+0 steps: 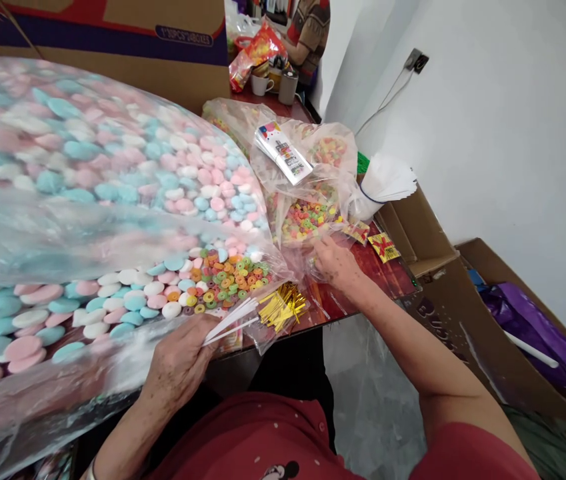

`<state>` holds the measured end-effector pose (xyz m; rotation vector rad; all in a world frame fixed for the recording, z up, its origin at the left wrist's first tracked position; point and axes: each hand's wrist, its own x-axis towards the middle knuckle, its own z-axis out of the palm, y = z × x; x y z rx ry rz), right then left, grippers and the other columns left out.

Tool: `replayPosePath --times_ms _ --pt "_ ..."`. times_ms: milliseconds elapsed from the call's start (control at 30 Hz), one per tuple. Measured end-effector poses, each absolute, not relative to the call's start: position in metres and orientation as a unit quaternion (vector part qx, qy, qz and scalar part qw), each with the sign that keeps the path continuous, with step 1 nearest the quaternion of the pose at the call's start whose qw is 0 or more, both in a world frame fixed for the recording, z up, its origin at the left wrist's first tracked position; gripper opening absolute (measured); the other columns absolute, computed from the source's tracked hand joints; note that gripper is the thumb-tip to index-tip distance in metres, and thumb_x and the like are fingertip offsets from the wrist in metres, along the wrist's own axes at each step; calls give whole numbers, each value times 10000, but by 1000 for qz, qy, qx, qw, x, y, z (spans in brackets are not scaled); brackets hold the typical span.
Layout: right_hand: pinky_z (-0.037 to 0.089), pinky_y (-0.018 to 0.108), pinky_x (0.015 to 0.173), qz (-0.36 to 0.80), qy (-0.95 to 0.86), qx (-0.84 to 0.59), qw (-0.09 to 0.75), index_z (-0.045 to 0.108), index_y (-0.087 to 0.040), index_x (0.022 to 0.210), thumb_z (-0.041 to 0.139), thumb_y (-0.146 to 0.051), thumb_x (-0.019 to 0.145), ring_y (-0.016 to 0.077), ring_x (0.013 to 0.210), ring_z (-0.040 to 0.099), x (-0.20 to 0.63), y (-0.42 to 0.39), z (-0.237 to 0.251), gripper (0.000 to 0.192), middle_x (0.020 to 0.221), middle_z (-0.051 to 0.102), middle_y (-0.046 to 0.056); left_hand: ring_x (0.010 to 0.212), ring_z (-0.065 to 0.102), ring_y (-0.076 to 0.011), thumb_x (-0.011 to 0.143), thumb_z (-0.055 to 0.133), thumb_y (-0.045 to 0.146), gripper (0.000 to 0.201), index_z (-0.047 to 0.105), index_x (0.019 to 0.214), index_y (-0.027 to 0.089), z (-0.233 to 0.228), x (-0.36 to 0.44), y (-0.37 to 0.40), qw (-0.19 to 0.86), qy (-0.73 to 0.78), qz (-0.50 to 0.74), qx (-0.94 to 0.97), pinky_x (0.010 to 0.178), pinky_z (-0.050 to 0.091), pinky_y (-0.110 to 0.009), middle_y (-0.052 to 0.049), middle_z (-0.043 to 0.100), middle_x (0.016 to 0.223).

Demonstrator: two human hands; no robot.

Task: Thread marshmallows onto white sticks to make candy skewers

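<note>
My left hand [180, 360] grips a thin white stick [233, 320] at the near table edge, beside a bundle of gold twist ties [283, 305]. A big clear bag of pink, blue and white round candies [87, 200] covers the table's left side. A small heap of coloured ring candies [225, 277] lies against it. My right hand [335, 263] rests on clear plastic at the mouth of a bag of coloured ring candies [307, 217]. Whether its fingers pinch a candy I cannot tell.
A striped label card [283, 153] lies on the ring candy bag. A stack of white paper cones [387, 180] and red-yellow wrappers [383, 247] sit at the table's right. Cardboard boxes [487, 333] stand on the floor; another person [307, 30] sits at the far end.
</note>
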<state>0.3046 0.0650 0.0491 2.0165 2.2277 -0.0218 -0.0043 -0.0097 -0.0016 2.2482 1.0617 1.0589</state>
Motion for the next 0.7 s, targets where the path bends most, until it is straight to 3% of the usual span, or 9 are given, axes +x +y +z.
replayPosePath --times_ms 100,300,500,700 --pt "433 313 648 1 742 658 128 593 -191 1229 378 -145 922 242 881 645 301 64 53 378 1230 609 148 724 678 -156 951 460 199 206 660 915 167 -2 -4 -10 215 383 377 815 675 515 -219 -61 718 832" --pt "445 292 676 -42 782 604 148 641 -182 1095 434 -188 928 237 996 634 308 60 65 266 1174 647 122 737 666 -149 944 460 157 201 662 934 153 -4 -5 -10 219 381 374 816 688 508 -216 -63 710 834" --pt "437 302 643 -36 764 630 135 567 -254 1263 502 -407 920 262 956 659 305 60 71 381 1280 637 83 759 661 -154 949 452 155 212 663 941 140 -3 -5 -10 224 388 363 817 702 511 -232 -82 712 848" --pt "458 319 707 -46 783 611 108 496 -301 1366 560 -352 869 263 962 666 296 73 79 503 1303 644 59 756 658 -176 955 430 205 252 666 887 150 0 -4 -10 239 411 350 807 684 519 -264 -93 707 830"
